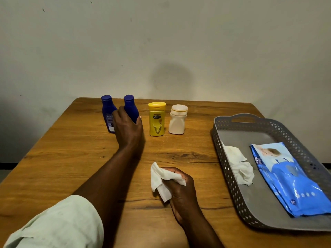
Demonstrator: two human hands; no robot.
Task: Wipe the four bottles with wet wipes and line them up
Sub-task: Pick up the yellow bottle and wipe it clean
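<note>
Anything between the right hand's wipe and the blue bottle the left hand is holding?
Nothing visible. The right hand holds the wipe over bare table, nearer the person. The left hand has its grip on the second blue bottle; only open tabletop lies between.

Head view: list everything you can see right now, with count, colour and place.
Blue bottles: 2, dark blue, far left of the row
Yellow bottle: 1, yellow, right of the blue ones
White bottle: 1, cream, right end of the row
Tray: 1, grey, right side of the table
Wipes pack: 1, blue, in the tray
Used wipe: 1, white, crumpled in the tray
Table: 1, brown wood
Left hand: gripping the second blue bottle
Right hand: clutching a white wipe
</note>
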